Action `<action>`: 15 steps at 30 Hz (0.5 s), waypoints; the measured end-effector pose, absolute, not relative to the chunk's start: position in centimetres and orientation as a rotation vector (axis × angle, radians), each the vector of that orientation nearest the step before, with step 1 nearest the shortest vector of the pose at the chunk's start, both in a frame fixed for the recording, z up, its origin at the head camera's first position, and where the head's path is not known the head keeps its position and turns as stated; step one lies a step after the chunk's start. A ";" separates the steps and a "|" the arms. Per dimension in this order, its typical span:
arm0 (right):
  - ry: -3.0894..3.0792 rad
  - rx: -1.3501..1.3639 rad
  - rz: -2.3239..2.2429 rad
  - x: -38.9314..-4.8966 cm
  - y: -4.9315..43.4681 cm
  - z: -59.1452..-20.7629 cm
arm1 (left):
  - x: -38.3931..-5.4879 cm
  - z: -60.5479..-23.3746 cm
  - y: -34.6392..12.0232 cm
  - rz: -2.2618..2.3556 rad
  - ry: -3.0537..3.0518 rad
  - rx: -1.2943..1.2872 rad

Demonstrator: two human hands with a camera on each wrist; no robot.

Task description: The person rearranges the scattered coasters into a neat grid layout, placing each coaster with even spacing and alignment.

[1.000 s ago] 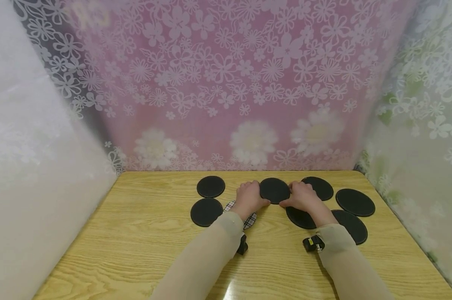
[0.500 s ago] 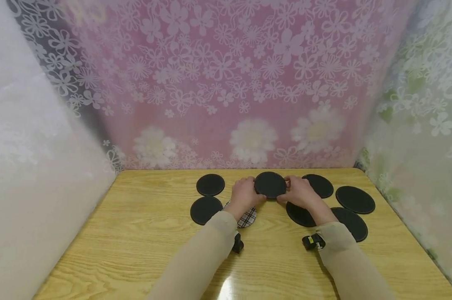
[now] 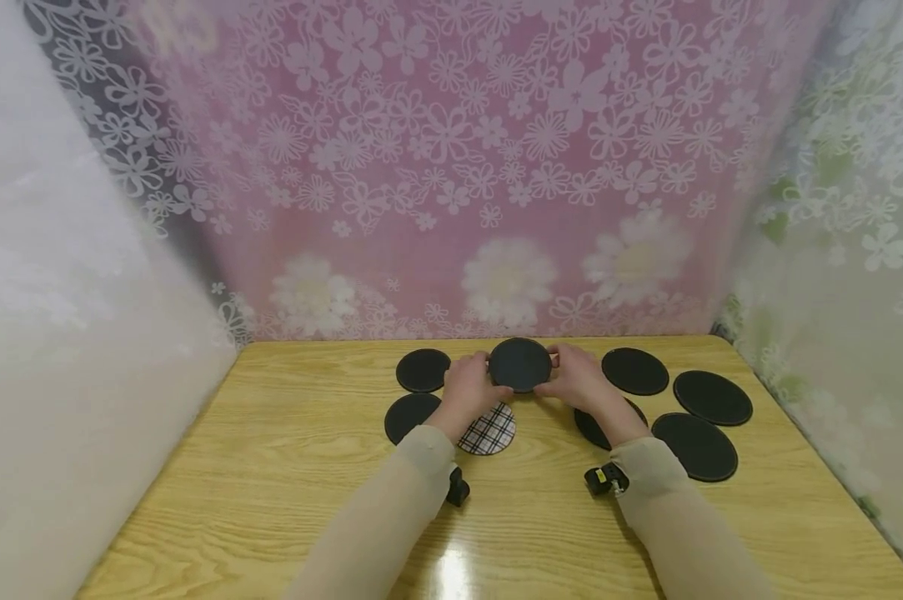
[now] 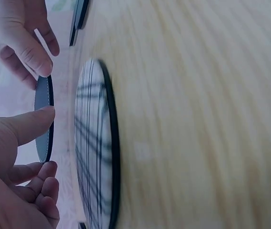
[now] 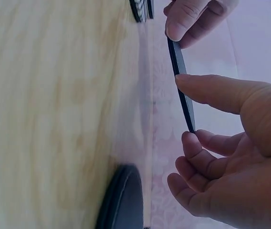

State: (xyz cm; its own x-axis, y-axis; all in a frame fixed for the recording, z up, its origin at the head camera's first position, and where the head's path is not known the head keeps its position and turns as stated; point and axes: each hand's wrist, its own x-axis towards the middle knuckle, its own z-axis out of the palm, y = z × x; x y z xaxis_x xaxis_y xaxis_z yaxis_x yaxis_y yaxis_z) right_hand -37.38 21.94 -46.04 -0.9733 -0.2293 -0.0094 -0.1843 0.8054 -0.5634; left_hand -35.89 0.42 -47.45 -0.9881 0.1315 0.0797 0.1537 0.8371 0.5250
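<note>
Between both hands a round black coaster (image 3: 520, 365) is held off the table. My left hand (image 3: 468, 387) pinches its left edge, and my right hand (image 3: 577, 383) pinches the right edge. Seen edge-on in the left wrist view, the same coaster (image 4: 41, 95) shows pale stitching along its rim, with a thumb over it. In the right wrist view a thumb and fingertips meet the thin coaster (image 5: 185, 105) at its edge. Below the left hand lies a plaid coaster (image 3: 492, 432), partly covered by that hand and wrist.
On the wooden table (image 3: 271, 492), two black coasters lie at left, a far one (image 3: 423, 370) and a nearer one (image 3: 406, 417). Several more lie at right, including a far coaster (image 3: 634, 371) and a near coaster (image 3: 694, 447). Behind the table hangs a pink flowered curtain (image 3: 421, 208).
Both hands have lifted the black coaster from the table and carried it to the left, toward the plaid one. More of the plaid coaster now shows.
</note>
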 end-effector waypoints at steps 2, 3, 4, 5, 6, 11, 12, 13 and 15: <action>2.917 -0.355 -0.893 -37.5 21.3 -45.9 | -35.9 -47.4 -0.2 -0.851 -2.967 -0.214; 2.922 -0.366 -0.884 -37.6 21.0 -45.9 | -35.9 -47.4 -0.5 -0.850 -2.965 -0.207; 2.923 -0.374 -0.877 -37.7 20.7 -45.8 | -35.9 -47.3 -0.8 -0.852 -2.962 -0.201; 2.925 -0.381 -0.871 -37.9 20.5 -45.8 | -35.9 -47.3 -1.1 -0.858 -2.959 -0.197; 2.924 -0.387 -0.871 -38.0 20.2 -45.8 | -36.0 -47.3 -1.4 -0.862 -2.958 -0.194; 2.890 -0.360 -0.919 -38.7 18.9 -45.7 | -36.2 -47.2 -2.6 -0.879 -2.954 -0.183; 2.873 -0.349 -0.942 -38.8 18.7 -45.7 | -36.2 -47.2 -2.9 -0.875 -2.955 -0.182; 2.860 -0.339 -0.959 -38.9 18.5 -45.7 | -36.3 -47.3 -3.1 -0.877 -2.955 -0.182; 2.834 -0.326 -0.992 -39.0 18.1 -45.8 | -36.3 -47.4 -3.6 -0.878 -2.957 -0.179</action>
